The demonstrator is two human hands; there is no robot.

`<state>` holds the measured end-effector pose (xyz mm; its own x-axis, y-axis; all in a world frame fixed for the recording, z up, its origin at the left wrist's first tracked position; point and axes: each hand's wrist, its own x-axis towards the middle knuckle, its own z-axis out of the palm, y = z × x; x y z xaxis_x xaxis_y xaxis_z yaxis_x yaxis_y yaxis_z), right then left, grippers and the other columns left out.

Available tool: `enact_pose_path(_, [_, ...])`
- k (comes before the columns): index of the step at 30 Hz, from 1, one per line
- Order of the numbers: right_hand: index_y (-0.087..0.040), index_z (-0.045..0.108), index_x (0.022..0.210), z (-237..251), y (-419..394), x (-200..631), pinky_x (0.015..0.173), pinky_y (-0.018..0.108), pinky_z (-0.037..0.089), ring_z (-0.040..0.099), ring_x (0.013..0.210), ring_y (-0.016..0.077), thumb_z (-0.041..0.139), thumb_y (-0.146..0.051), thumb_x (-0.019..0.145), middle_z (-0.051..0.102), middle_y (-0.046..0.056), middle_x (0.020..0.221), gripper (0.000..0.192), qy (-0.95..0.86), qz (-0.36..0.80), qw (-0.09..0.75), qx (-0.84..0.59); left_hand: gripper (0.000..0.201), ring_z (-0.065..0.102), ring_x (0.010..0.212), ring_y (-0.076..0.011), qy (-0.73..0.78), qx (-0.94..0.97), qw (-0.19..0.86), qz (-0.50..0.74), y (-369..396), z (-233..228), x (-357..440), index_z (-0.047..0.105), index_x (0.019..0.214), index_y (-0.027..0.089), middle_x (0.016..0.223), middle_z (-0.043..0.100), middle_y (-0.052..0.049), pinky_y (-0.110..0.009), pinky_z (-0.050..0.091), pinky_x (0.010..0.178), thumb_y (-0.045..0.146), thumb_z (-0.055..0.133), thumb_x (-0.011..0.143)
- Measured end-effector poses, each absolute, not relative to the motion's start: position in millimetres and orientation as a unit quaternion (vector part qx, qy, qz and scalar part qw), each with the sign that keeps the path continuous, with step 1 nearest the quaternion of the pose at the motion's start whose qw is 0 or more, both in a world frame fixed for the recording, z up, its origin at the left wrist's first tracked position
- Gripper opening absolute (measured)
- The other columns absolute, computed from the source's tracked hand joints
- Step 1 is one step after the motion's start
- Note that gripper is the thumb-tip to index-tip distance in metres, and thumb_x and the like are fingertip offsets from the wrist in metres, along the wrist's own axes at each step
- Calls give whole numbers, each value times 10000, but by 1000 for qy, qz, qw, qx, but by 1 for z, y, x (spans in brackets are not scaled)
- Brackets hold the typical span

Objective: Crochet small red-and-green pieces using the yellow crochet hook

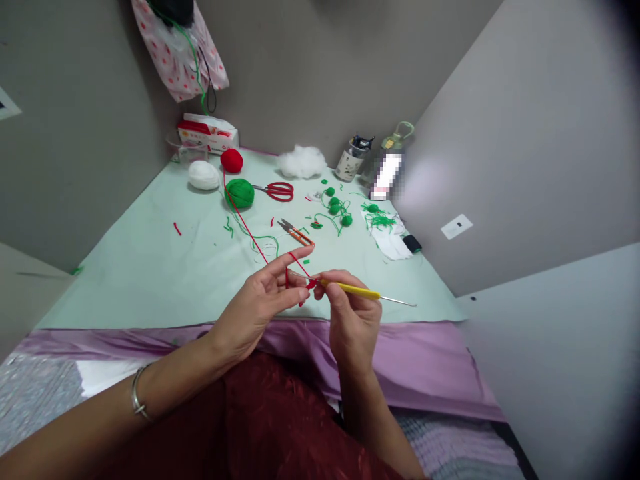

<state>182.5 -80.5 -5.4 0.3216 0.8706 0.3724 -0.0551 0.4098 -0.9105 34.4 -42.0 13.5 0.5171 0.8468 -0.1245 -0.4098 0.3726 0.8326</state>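
Note:
My right hand [353, 310] is closed around the yellow handle of a crochet hook [357, 291], with one thin metal end sticking out to the right. A small piece of red crochet work [312, 284] sits at the other tip, pinched by my left hand [265, 290]. Red yarn [250, 231] runs over my raised left index finger and back to a red yarn ball [232, 161]. Just beyond my fingers lie orange-handled thread snips [296, 233], blades apart.
Behind are a green yarn ball [239, 193], white yarn ball [203, 175], red scissors [277, 191] and white stuffing [302, 162]. Several small green balls [334, 206] lie to the right. A pen cup [350, 161], bottle [395, 143] and phone [386, 177] stand near the wall.

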Motion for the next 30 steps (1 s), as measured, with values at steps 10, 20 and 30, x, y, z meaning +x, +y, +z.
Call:
enact_pose_path(10, [-252,795,981,-10,-80,182,733,311,558,668,797,154,672,-287,967,734,25,912,129,-479,336,684,-435,514,632,869,-141,261,310,813,417,-45,18,35,691,1351,241,884,703,15,-350,507,998,148,756,849])
enact_pose_path(20, [-266,776,995,-6,-82,181,741,328,557,661,795,160,622,-222,990,735,23,903,161,-519,268,679,-444,539,571,878,-139,307,405,745,432,-45,15,34,674,1383,262,893,646,17,-259,435,818,210,792,859])
enact_pose_path(30, [-305,784,1057,-14,-85,179,810,380,613,737,902,196,621,-175,983,788,46,1033,221,-545,193,681,-450,451,617,915,-151,279,321,825,371,-43,14,33,746,1266,198,987,723,-25,-317,476,955,223,820,822])
